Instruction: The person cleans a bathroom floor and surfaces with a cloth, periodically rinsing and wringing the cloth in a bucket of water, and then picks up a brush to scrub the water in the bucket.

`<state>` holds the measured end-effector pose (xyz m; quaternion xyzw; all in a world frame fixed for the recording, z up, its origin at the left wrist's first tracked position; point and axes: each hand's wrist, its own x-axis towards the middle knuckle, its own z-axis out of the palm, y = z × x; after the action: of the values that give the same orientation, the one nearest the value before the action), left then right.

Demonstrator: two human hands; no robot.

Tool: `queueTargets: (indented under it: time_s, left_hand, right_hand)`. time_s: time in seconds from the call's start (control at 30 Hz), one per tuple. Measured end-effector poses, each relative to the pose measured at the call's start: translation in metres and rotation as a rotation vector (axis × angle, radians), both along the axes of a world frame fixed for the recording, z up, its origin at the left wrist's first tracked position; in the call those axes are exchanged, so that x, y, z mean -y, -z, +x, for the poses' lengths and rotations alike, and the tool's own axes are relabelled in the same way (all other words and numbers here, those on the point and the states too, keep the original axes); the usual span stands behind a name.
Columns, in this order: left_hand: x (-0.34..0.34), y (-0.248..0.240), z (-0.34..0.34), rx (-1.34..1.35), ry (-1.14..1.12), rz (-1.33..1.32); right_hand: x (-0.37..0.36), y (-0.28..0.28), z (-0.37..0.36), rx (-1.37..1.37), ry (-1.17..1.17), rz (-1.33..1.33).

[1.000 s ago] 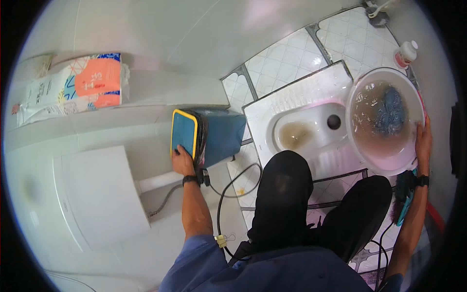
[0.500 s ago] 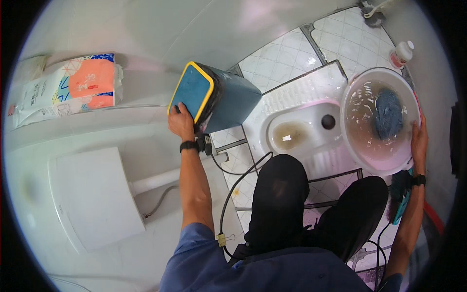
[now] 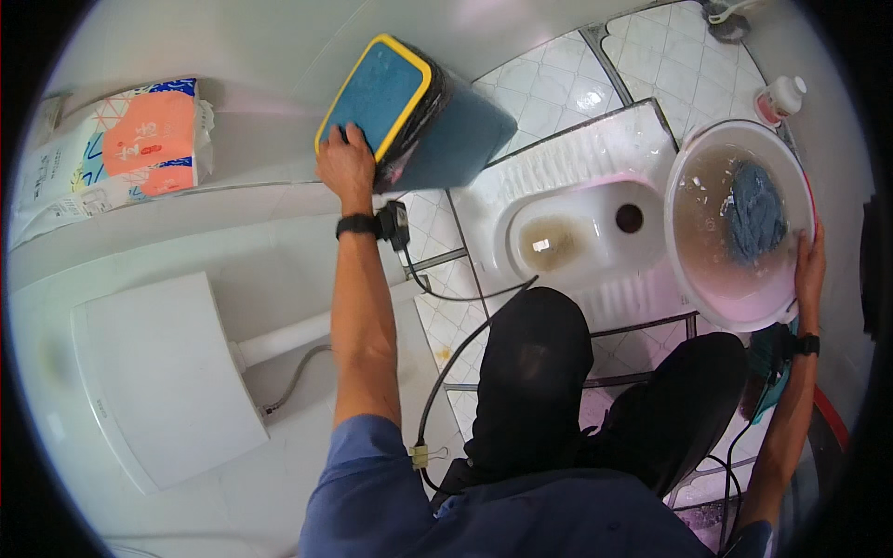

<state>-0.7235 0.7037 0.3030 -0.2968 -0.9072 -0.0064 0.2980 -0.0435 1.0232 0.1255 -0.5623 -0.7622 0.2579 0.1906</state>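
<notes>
A blue trash bin (image 3: 465,130) with a yellow-rimmed lid stands tilted against the wall at far left of the toilet. My left hand (image 3: 346,166) is closed on its near edge, fingers lying over the lid. On the right, my right hand (image 3: 810,270) grips the outer rim of a white plastic basin (image 3: 684,265). Murky water fills the basin, with a wet blue-grey cloth (image 3: 755,212) in it. The basin sits at the right end of a white squat toilet (image 3: 581,191), where brownish water lies in the bowl. Part of my right fingers is hidden behind the rim.
A white cistern (image 3: 167,372) with a pipe (image 3: 293,339) hangs at left. A plastic tissue package (image 3: 139,139) lies on the ledge above it. At the back right are a white bottle (image 3: 781,98) and a brush (image 3: 727,26). A teal-and-black brush (image 3: 770,367) is below the basin. Black cable (image 3: 430,409) runs beside my leg.
My left hand and the trash bin have moved farther away, toward the wall. The basin has shifted slightly right with my right hand still on it; the whole view has also moved a little.
</notes>
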Motion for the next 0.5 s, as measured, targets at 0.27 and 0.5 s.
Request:
queueTargets:
  time_s: [0.27, 0.5]
  left_hand:
    - [-0.002, -0.008, -0.067, 0.041, 0.199, -0.062]
    - [0.020, -0.009, -0.078, 0.098, 0.035, -0.131]
  right_hand:
    - [0.002, -0.011, -0.002, -0.007, -0.044, 0.034]
    - [0.010, -0.021, -0.011, 0.031, 0.065, -0.021]
